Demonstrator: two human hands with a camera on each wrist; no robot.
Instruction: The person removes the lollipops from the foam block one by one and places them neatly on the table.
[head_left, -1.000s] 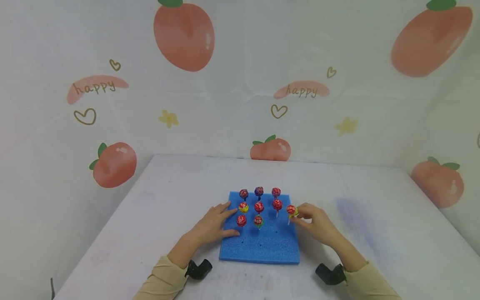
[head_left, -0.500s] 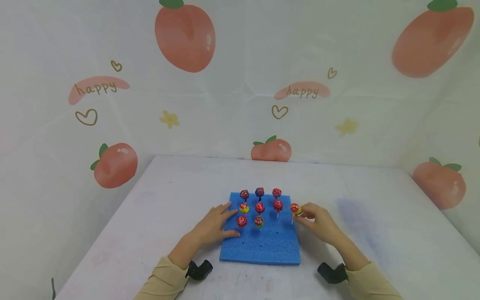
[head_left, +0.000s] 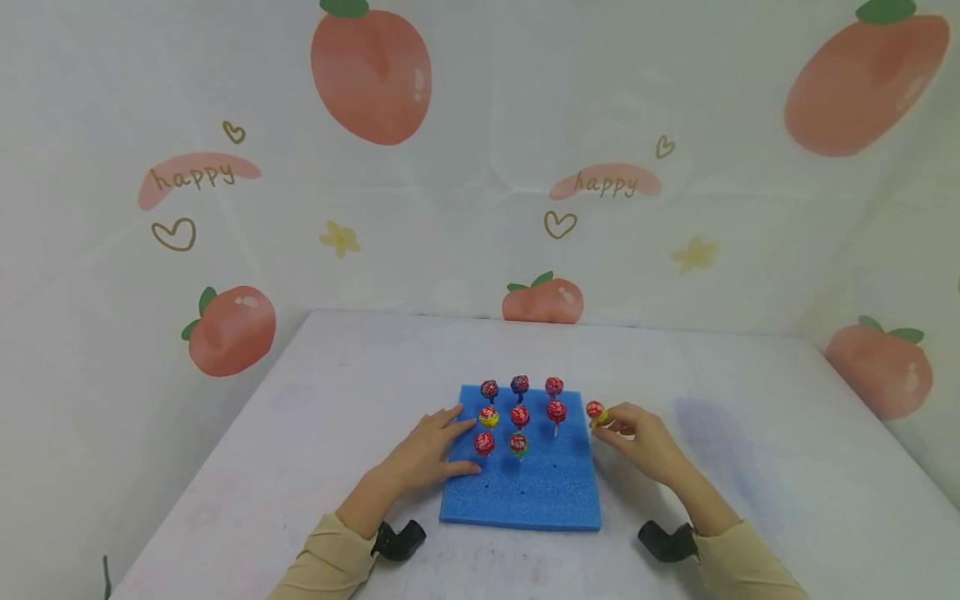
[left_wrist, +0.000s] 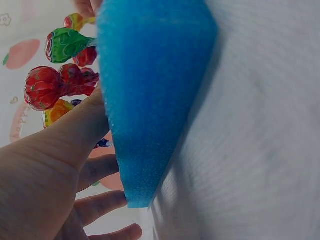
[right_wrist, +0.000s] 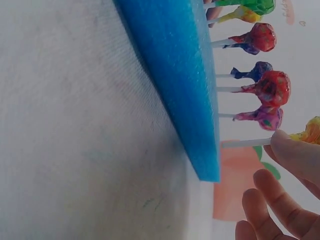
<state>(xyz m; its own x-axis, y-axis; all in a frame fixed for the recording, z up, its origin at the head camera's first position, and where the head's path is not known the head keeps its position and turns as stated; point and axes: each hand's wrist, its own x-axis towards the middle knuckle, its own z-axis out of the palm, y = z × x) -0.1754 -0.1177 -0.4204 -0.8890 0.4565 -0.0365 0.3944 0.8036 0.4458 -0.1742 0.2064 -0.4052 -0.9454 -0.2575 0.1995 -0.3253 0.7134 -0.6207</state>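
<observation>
A thick blue foam block [head_left: 558,504] lies flat, with several wrapped lollipops [head_left: 520,417] standing upright in rows in it. My right hand [head_left: 637,437] pinches a red-and-yellow lollipop [head_left: 596,410] just beyond the block's right edge. In the right wrist view thumb and finger hold its white stick [right_wrist: 245,143] just below the wrapper, and the stick's end is near the foam's top; touching or apart, I cannot tell. My left hand [head_left: 423,450] rests on the block's left edge with fingers spread. Closest to its thumb are a red lollipop [left_wrist: 42,89] and a green one [left_wrist: 65,45].
Small holes [head_left: 554,466] show in the near part of the foam. A white cloth [head_left: 360,358] covers the table, and a fruit-printed backdrop [head_left: 450,208] hangs behind. Black wrist devices [head_left: 399,540] sit by both sleeves.
My right hand has moved right and slightly away from me with the red-and-yellow lollipop, from over the block's right edge to just outside it. The left hand stays in place.
</observation>
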